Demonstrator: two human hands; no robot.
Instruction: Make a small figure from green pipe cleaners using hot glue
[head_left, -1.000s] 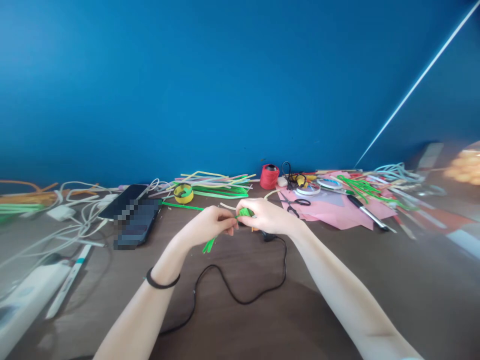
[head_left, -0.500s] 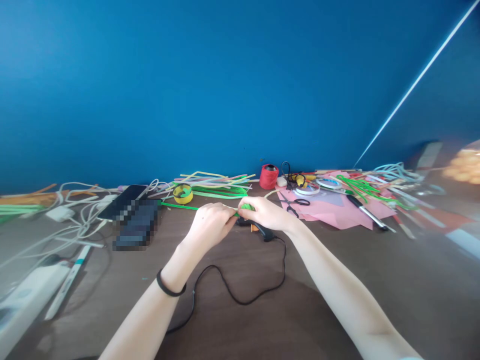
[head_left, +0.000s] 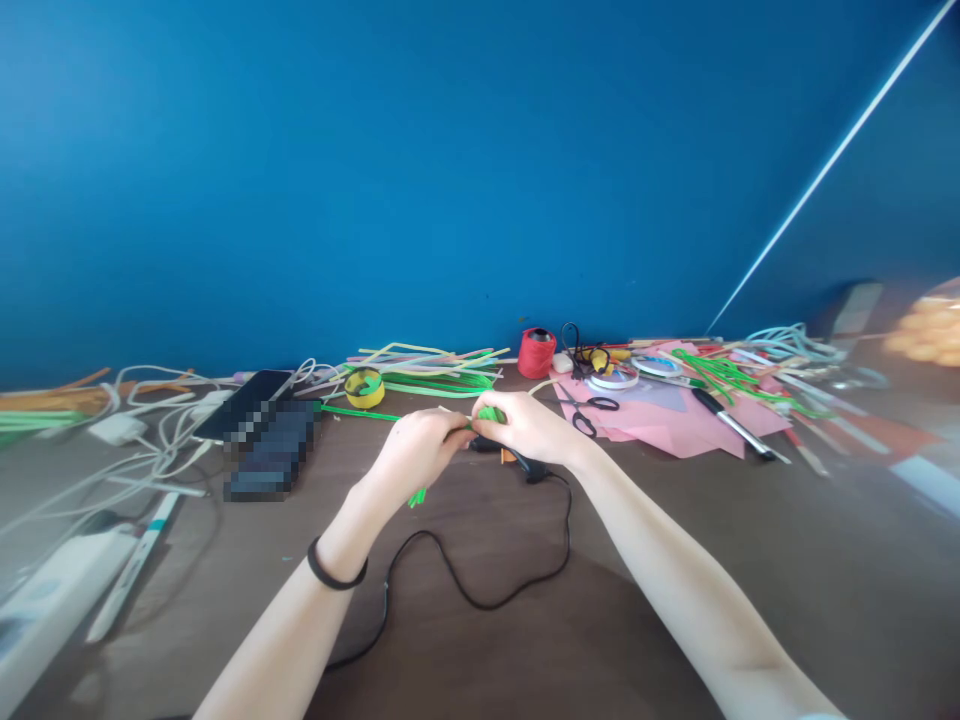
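Observation:
Over the middle of the table, my left hand point(head_left: 424, 455) and my right hand point(head_left: 525, 425) meet fingertip to fingertip, both closed in a pinch. Between them are green pipe cleaners point(head_left: 491, 413); a bunched part shows at the right fingers, and green ends point(head_left: 418, 497) stick out below the left palm. My fingers hide most of the piece. Just behind and below my right hand lies a black glue gun point(head_left: 534, 470), partly covered, its black cord point(head_left: 487, 606) curving toward the front. A straight green pipe cleaner point(head_left: 360, 412) lies left of my left hand.
Left are phones point(head_left: 270, 455), tangled white cables point(head_left: 161, 440) and a power strip point(head_left: 64, 575). Along the blue wall lie loose pipe cleaners point(head_left: 442, 380), a yellow tape roll point(head_left: 364, 388) and a red spool point(head_left: 537, 354). Right are scissors point(head_left: 600, 404), pink sheets point(head_left: 675, 425) and a black-and-silver pen point(head_left: 731, 422).
Green ends have come into view below my left palm. My left hand has turned slightly, and more green shows at my right fingers. The surrounding things lie as before.

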